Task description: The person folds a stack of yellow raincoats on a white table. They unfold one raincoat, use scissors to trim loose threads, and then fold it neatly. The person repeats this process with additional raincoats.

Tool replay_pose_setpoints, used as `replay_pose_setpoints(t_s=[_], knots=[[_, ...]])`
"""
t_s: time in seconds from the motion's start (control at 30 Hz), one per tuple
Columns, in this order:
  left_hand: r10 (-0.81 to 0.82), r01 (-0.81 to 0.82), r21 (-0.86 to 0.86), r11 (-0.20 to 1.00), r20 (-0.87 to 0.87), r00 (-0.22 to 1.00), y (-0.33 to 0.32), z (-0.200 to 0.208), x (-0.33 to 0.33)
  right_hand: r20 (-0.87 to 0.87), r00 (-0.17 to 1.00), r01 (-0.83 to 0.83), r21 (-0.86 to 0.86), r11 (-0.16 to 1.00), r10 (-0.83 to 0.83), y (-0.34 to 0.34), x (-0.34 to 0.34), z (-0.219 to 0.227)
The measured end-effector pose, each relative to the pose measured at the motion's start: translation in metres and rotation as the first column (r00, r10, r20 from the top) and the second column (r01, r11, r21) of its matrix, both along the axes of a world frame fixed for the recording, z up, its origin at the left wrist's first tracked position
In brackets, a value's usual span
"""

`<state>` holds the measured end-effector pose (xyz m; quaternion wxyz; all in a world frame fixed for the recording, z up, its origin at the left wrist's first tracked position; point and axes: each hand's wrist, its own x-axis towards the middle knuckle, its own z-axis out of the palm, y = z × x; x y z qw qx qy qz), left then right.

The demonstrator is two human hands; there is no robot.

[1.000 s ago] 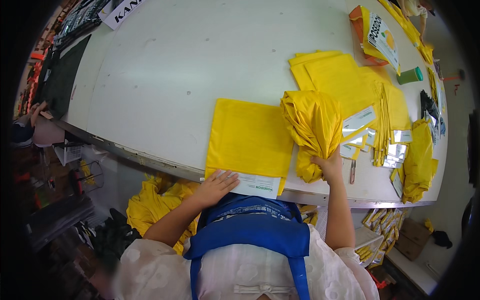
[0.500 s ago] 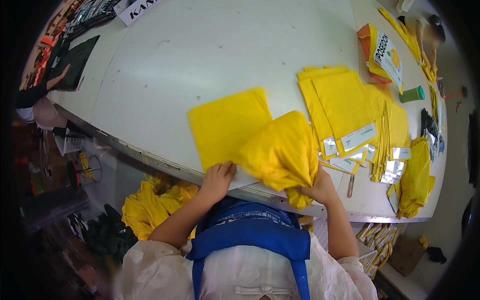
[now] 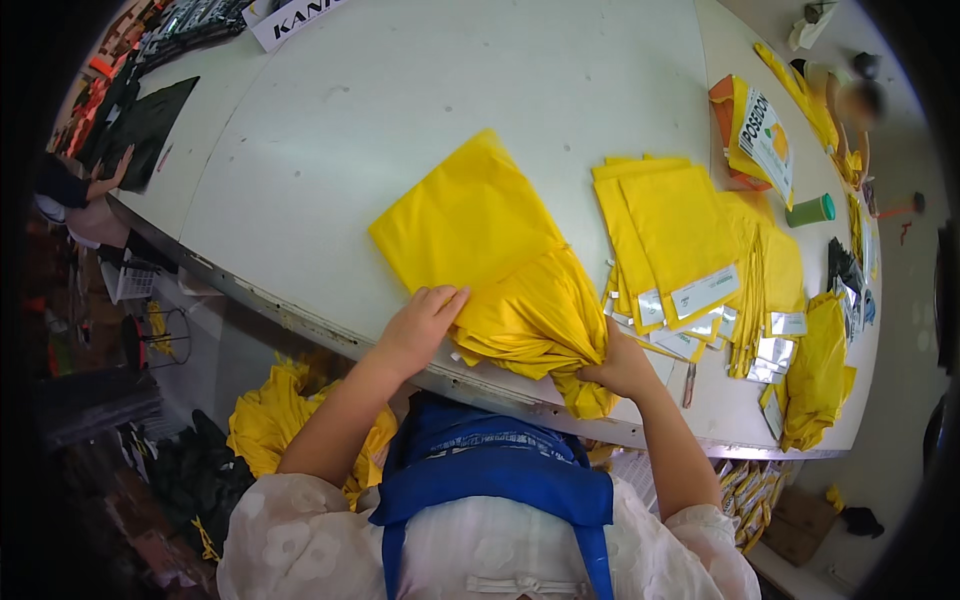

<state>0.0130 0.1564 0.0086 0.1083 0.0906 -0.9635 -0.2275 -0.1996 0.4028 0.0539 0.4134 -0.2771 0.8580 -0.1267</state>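
Note:
In front of me at the table's near edge lies yellow fabric, its far part a smooth flat square and its near part a gathered bundle. Whether the two are one piece, I cannot tell. My left hand is closed, fingertips pinching the left edge where flat and gathered parts meet. Around the bunched near-right end of the bundle my right hand is closed, its fingers partly hidden by folds. A small white tag shows below the left hand, at the fabric's edge.
Right of the bundle, flat yellow pieces with white labels lie overlapping. Beyond them are a yellow-orange bag, a green cup and a crumpled yellow bundle. More yellow cloth hangs below the table. Other people work at both far sides.
The flat square has turned, its corner now pointing away from me. The gathered part has dropped flatter and lies against it. My left hand has moved slightly up and away from me.

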Motion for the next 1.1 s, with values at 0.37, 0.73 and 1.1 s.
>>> replay_pose_setpoints(t_s=[0.37, 0.73, 1.1], knots=[[0.092, -0.074, 0.097, 0.993, -0.205, 0.974, 0.06, 0.013, -0.026, 0.015, 0.977, 0.212, -0.11, 0.971, -0.212, 0.013, 0.018, -0.022], [0.488, -0.433, 0.436, 0.789, -0.014, 0.873, 0.045, -0.028, -0.017, -0.039, 0.949, 0.304, -0.133, 0.943, -0.311, 0.007, 0.024, -0.027], [0.188, -0.227, 0.395, 0.89, 0.134, 0.973, 0.043, 0.022, -0.035, -0.067, 0.967, 0.243, -0.026, 0.97, -0.244, -0.006, 0.032, -0.015]])
